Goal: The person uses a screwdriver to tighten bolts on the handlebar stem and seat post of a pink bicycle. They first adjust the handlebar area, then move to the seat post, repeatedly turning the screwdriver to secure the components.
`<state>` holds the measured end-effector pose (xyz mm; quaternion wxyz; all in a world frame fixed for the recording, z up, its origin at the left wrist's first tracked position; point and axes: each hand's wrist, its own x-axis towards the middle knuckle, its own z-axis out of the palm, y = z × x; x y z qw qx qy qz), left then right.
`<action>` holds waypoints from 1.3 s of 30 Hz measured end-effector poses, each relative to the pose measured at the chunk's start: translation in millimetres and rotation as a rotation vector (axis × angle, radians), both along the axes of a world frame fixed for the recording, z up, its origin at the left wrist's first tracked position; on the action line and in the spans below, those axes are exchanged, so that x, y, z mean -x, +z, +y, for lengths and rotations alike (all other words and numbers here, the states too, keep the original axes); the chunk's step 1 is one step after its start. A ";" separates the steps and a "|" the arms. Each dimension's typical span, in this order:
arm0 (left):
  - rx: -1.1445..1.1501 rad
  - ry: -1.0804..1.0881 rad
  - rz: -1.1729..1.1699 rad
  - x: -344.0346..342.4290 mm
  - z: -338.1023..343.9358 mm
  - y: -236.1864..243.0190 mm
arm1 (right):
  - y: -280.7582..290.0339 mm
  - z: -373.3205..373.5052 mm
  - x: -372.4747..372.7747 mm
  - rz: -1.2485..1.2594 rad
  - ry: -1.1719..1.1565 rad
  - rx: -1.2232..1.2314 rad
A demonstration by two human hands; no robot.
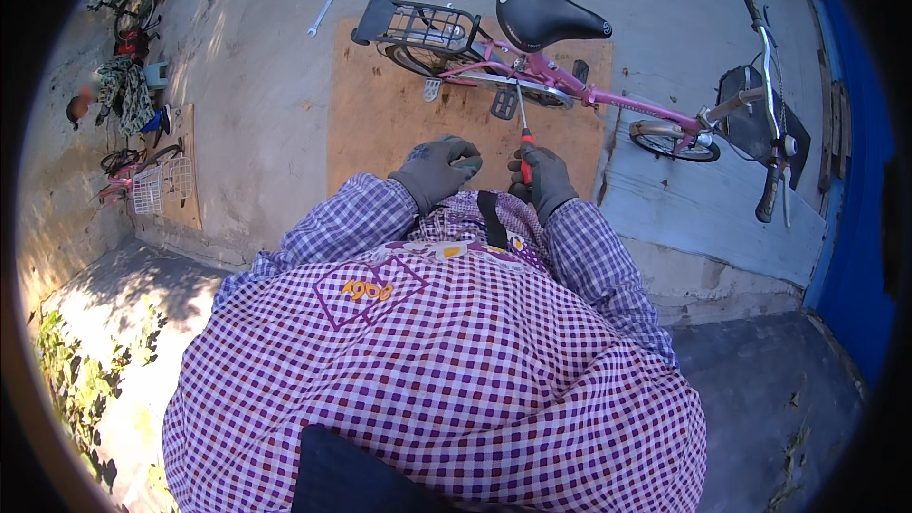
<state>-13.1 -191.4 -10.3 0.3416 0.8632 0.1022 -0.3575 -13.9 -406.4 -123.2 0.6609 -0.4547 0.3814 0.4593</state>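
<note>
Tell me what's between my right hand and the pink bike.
A screwdriver: in the head view, its shaft runs from your right hand toward the pink bike.

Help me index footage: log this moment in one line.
Right hand: holds red-handled screwdriver, shaft toward pink bicycle | Left hand: loosely curled, nothing visibly held

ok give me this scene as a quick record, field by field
left hand: gloved, loosely curled, nothing visible in it
right hand: gloved, gripping a red-handled screwdriver
screwdriver tip: toward the bike's pedal area; contact unclear
bike: pink, black saddle, handlebar to the right
under its rear: brown mat
wrench: on the floor, left of the bike
</note>
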 end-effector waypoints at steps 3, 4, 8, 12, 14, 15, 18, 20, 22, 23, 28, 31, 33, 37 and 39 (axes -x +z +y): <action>-0.111 0.151 0.078 -6.2 41.3 -10.1 | 1.0 -7.6 3.3 0.040 -0.079 0.114; -0.119 0.195 0.097 -9.6 59.1 -13.2 | 1.7 -5.4 5.4 0.037 -0.110 0.110; -0.142 0.194 0.048 -19.2 112.1 -28.2 | -0.5 12.5 22.3 0.069 -0.235 0.174; -0.148 0.106 0.045 -36.7 131.2 -46.6 | 5.7 34.5 43.0 0.062 -0.234 0.203; -0.157 0.045 0.032 -49.1 130.3 -54.1 | 8.4 43.2 49.5 0.064 -0.236 0.208; -0.158 0.017 0.014 -55.2 127.7 -57.5 | 9.0 45.0 52.3 0.064 -0.245 0.194; -0.130 0.000 -0.054 -69.5 118.6 -59.6 | 6.5 43.4 51.8 0.059 -0.276 0.165; -0.124 0.022 -0.067 -73.7 113.2 -55.2 | -0.3 40.0 45.6 0.067 -0.280 0.153; -0.176 0.048 -0.069 -76.2 110.9 -45.9 | -6.8 36.3 36.6 0.062 -0.293 0.136; -0.174 0.026 -0.046 -78.6 113.3 -39.3 | -8.2 37.9 31.9 0.041 -0.313 0.120; -0.267 -0.002 -0.019 -82.8 108.7 -23.9 | -13.0 36.0 31.0 0.002 -0.337 0.084; -0.214 -0.103 -0.036 -80.9 91.5 -32.4 | -15.6 22.0 42.1 0.008 -0.337 0.071; -0.228 -0.116 -0.033 -85.0 82.2 -36.2 | -13.8 22.0 44.1 0.008 -0.380 0.045; -0.186 -0.135 0.014 -108.6 77.1 -31.6 | -0.4 39.0 41.4 -0.016 -0.428 0.066; -0.239 -0.125 0.023 -131.5 79.0 -24.7 | 6.3 51.9 31.4 -0.080 -0.461 0.032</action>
